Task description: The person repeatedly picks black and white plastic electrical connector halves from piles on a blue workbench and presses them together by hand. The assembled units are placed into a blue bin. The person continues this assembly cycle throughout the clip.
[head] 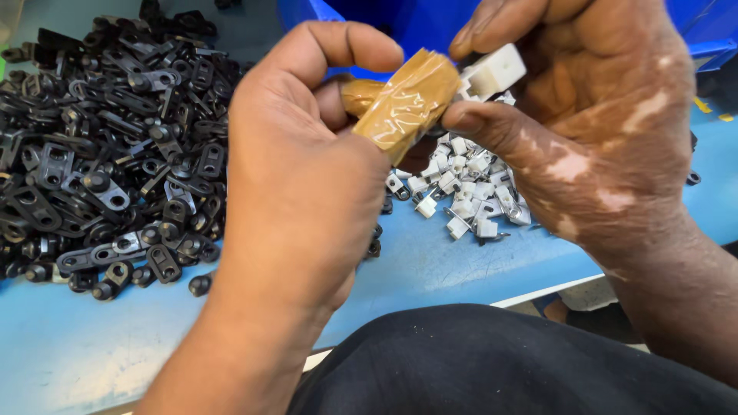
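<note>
My left hand point(296, 177) is raised in front of me, its back to the camera, fingers curled. One of its fingers is wrapped in brown tape point(403, 104). My right hand point(592, 115) pinches a small white plastic piece point(492, 73) between thumb and forefinger, right against the taped finger. Whether the left hand also grips the white piece is hidden. Below the hands lies a small heap of white plastic clips point(465, 188) on the blue table point(430, 261).
A large pile of black plastic clips point(108, 146) covers the left of the table. A blue bin point(415, 23) stands at the back behind the hands. The table's near edge runs just above my dark-clothed lap point(492, 361).
</note>
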